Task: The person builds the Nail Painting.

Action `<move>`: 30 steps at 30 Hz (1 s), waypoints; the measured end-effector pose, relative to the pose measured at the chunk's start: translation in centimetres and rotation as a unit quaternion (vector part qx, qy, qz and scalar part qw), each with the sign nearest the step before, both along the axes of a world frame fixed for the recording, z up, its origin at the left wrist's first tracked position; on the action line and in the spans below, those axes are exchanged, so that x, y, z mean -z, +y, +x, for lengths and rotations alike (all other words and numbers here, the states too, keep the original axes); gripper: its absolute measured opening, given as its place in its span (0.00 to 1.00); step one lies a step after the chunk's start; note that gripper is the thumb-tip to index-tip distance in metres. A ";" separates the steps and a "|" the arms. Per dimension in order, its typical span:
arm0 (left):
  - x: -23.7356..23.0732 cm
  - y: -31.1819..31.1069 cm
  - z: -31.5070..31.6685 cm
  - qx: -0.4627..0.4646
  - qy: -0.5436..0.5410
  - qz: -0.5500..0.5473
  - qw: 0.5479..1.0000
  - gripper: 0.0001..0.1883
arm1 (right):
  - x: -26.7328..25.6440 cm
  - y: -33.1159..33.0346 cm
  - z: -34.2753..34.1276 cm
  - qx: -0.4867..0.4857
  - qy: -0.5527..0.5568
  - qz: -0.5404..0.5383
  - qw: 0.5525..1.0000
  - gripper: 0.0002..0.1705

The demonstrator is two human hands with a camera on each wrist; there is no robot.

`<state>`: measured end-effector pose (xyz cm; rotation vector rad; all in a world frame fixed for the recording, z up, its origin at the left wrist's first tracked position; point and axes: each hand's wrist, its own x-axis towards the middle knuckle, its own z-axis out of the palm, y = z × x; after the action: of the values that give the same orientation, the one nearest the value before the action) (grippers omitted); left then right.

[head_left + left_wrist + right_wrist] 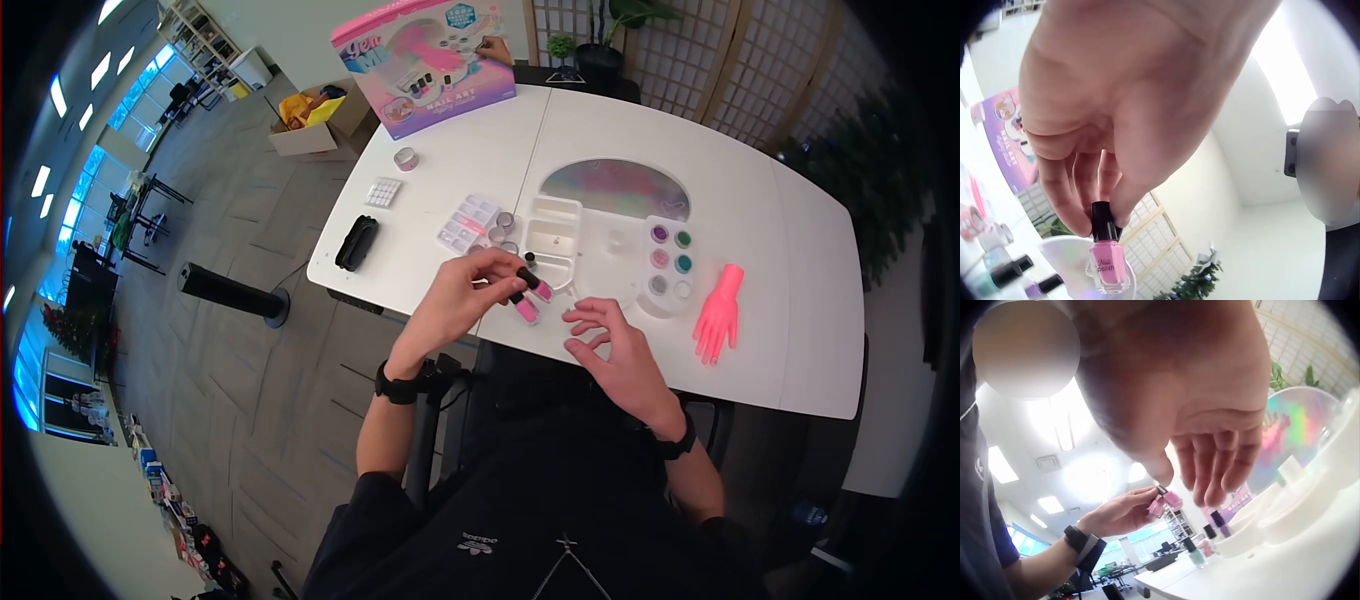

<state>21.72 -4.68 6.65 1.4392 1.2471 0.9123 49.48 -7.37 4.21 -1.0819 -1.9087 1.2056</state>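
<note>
Two pink nail polish bottles [525, 309] with black caps hang from my left hand [468, 295], which pinches them by the caps between thumb and fingers. In the left wrist view one pink bottle [1109, 265] shows below the fingertips of my left hand [1104, 119]. My right hand [625, 362] is held near the table edge with its fingers loosely bent and nothing in them; the right wrist view shows this hand [1204, 406] close up. Teal [1196, 556] and purple [1222, 526] bottles stand by the white station.
The white station [552, 240] with a holographic half-round panel [615, 188] and glitter pots [659, 257] is mid-table. A pink model hand [718, 318] lies to the right. A black case [357, 243], bead box [383, 192], clear tray [468, 222] and product box [425, 65] are to the left and back.
</note>
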 end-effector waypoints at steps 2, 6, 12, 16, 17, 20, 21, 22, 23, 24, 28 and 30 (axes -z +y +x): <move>0.1 0.1 1.7 0.023 -0.003 -0.012 1.000 0.13 | 0.5 0.0 -1.3 0.017 0.094 -0.073 0.993 0.36; -0.5 0.1 3.8 0.050 -0.033 -0.021 0.998 0.12 | 2.0 0.6 -1.1 0.045 0.167 -0.188 0.967 0.42; -0.1 0.5 4.6 0.055 -0.042 -0.006 0.998 0.12 | 2.4 1.1 0.1 0.009 0.220 -0.224 0.949 0.43; -0.5 0.2 4.8 0.032 -0.012 -0.008 0.999 0.12 | 2.7 1.4 0.8 -0.024 0.237 -0.249 0.939 0.41; -0.6 0.4 4.8 0.024 -0.014 -0.004 1.000 0.11 | 2.6 1.4 0.9 -0.029 0.234 -0.257 0.937 0.38; 0.4 1.3 4.6 -0.024 0.023 0.047 0.998 0.13 | 2.6 1.4 1.6 -0.037 0.239 -0.296 0.924 0.30; 0.3 1.4 4.5 -0.030 0.054 0.060 0.996 0.14 | 3.0 1.4 1.9 -0.037 0.253 -0.320 0.912 0.28; 0.2 1.6 4.4 -0.036 0.086 0.073 0.993 0.14 | 3.3 1.4 2.2 -0.037 0.266 -0.343 0.900 0.27; 0.1 1.9 4.3 -0.042 0.117 0.087 0.988 0.15 | 3.4 1.5 2.5 -0.038 0.277 -0.350 0.894 0.26; 0.2 2.2 4.3 -0.055 0.146 0.122 0.980 0.14 | 3.5 1.5 2.7 -0.039 0.289 -0.358 0.887 0.25; 2.8 3.1 4.3 -0.084 0.244 0.220 0.941 0.12 | 4.0 1.6 3.1 -0.027 0.338 -0.376 0.862 0.24; 3.7 3.7 4.2 -0.083 0.284 0.245 0.923 0.11 | 4.6 1.9 3.2 -0.022 0.353 -0.374 0.858 0.23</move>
<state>25.87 -1.03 2.95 2.1254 1.6579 1.0042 52.73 -5.45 -0.43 -0.7523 -0.8980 2.0988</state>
